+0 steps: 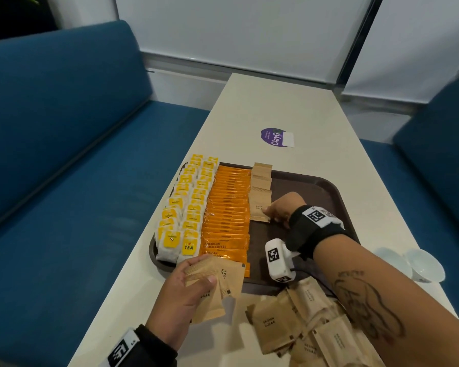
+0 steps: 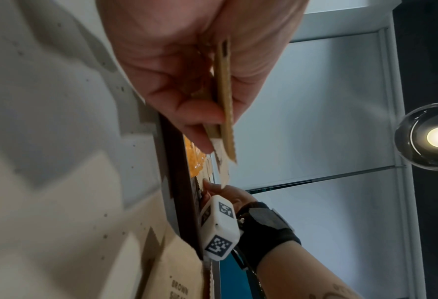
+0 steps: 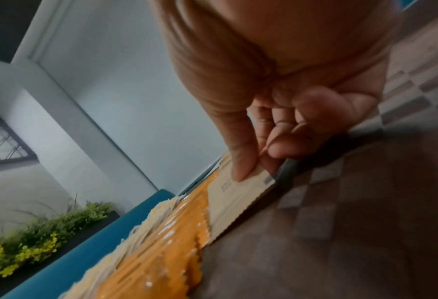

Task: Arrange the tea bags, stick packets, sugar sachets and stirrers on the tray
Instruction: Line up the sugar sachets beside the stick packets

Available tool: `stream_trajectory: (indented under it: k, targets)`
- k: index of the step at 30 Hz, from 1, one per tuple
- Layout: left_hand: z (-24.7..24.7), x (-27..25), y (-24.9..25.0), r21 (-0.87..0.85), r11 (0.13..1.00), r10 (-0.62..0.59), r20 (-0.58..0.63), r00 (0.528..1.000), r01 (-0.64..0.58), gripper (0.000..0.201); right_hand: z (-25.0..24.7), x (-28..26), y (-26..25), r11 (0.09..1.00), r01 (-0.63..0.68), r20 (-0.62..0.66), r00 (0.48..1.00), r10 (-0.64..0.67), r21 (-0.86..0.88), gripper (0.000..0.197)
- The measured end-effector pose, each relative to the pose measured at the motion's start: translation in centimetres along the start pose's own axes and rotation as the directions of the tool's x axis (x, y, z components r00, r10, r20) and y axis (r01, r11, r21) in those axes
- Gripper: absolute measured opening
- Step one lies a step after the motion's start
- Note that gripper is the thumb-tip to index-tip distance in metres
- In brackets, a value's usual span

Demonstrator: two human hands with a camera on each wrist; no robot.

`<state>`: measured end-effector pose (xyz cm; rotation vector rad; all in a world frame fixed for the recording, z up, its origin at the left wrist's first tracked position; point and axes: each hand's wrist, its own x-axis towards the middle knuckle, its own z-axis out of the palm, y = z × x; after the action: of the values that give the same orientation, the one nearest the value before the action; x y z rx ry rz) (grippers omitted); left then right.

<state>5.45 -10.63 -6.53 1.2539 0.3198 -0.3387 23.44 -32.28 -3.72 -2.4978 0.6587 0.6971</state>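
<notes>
1. Sachets, loose pile [image 1: 310, 329], lie on the table [image 1: 302, 109] at its near edge, just in front of the tray [image 1: 337, 197], under the right forearm.
2. Left hand [image 1: 186, 295] grips a fanned stack of sachets [image 1: 223, 284] over the tray's near-left corner; left wrist view shows the stack [image 2: 225, 97] edge-on, clamped between thumb and fingers.
3. Right hand [image 1: 281, 207] is on the tray, fingertips pinching the nearest sachet of the sugar column [image 1: 260, 192]; right wrist view shows thumb on top of that sachet [image 3: 238, 194], fingers curled under its edge.
4. Tray, left to right: tea bags [image 1: 186, 207] in two rows overhanging the left rim, orange sticks [image 1: 227, 207], sugar column. The right half is bare brown surface, with open room beside the right hand.
5. Head view only: sugar column's far end sticks past the tray's far rim; purple sticker [image 1: 274, 137] beyond; clear cups [image 1: 421, 263] at the table's right edge.
6. Right wrist view only: plants [image 3: 33, 232] behind the blue seat.
</notes>
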Motion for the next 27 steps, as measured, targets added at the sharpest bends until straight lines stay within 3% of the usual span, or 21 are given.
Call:
stream_trajectory:
  k: [5, 8, 12, 16, 20, 25, 27]
  targets:
    - [0.3, -0.1, 0.0, 0.051, 0.999, 0.016, 0.015, 1.000, -0.016, 0.031, -0.3, -0.4, 0.3, 0.996, -0.014, 0.022, 1.000, 0.012, 0.085, 0.029]
    - [0.4, -0.3, 0.4, 0.072, 0.997, 0.026, 0.046, 0.999, -0.029, 0.030, -1.5, -2.5, 0.8, 0.966, 0.037, 0.001, 0.999, -0.039, 0.256, 0.029]
    - [0.9, -0.9, 1.0, 0.060, 0.998, 0.029, 0.119, 0.992, -0.036, 0.031, -2.9, -7.9, 2.0, 0.906, 0.323, -0.088, 0.946, -0.311, 0.273, 0.018]
    - [1.3, -1.3, 1.1, 0.092, 0.993, 0.052, 0.189, 0.981, -0.070, 0.033, -1.8, -14.6, 3.2, 0.829, 0.521, 0.040, 0.842, -0.539, 0.206, 0.009]
    - [1.5, -1.9, 1.1, 0.111, 0.989, 0.068, 0.244, 0.967, -0.097, 0.033, 1.5, -18.0, 4.7, 0.828, 0.516, 0.138, 0.824, -0.550, 0.220, 0.014]
    - [1.4, -2.6, 0.6, 0.109, 0.989, 0.064, 0.284, 0.957, -0.099, 0.051, 3.8, -19.0, 6.4, 0.827, 0.481, 0.096, 0.845, -0.526, 0.291, 0.014]
    - [1.3, -2.9, 0.3, 0.087, 0.993, 0.055, 0.272, 0.961, -0.081, 0.049, 4.1, -19.0, 7.3, 0.828, 0.442, 0.075, 0.866, -0.494, 0.345, 0.012]
